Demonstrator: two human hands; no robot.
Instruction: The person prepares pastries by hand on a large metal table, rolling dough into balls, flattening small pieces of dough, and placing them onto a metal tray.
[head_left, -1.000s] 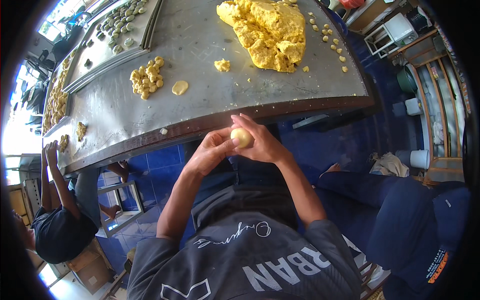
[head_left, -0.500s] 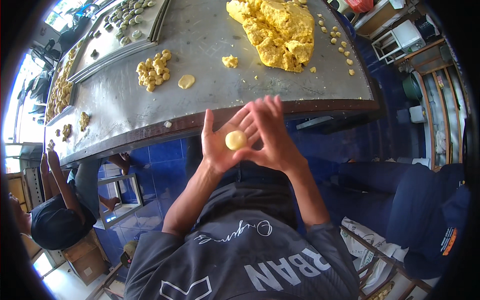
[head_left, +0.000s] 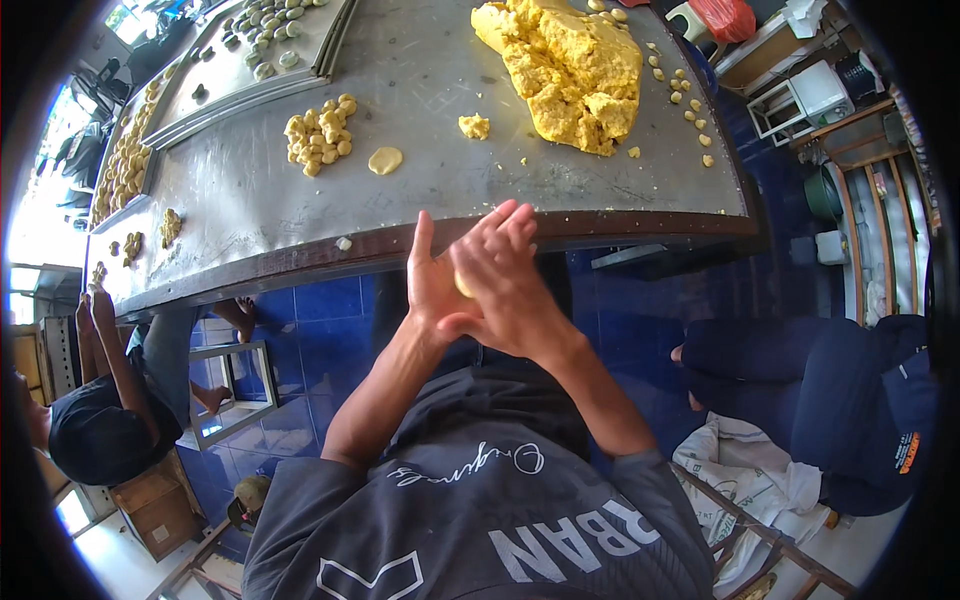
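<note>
A pale yellow dough ball (head_left: pixel 464 286) sits between my two palms, mostly hidden, with only a thin sliver showing. My left hand (head_left: pixel 429 280) lies beneath it, palm up, thumb stretched out. My right hand (head_left: pixel 503 275) covers the ball from above, its fingers long and slightly blurred. Both hands are just in front of the table's near edge. Beyond them on the metal table (head_left: pixel 420 195) lie a flattened dough disc (head_left: pixel 385 160), a pile of small dough balls (head_left: pixel 320 136) and a crumbly yellow lump (head_left: pixel 474 126).
A big yellow dough mass (head_left: pixel 580 85) rests at the far right of the table, with small pieces (head_left: pixel 690 115) beside it. Trays (head_left: pixel 235 100) of greenish and tan pieces stand far left. Another person (head_left: pixel 105 425) works at left; someone's dark-clothed legs (head_left: pixel 760 360) are at right.
My right hand has come down and left over the dough ball, which showed openly on my left palm before. The view has shifted slightly.
</note>
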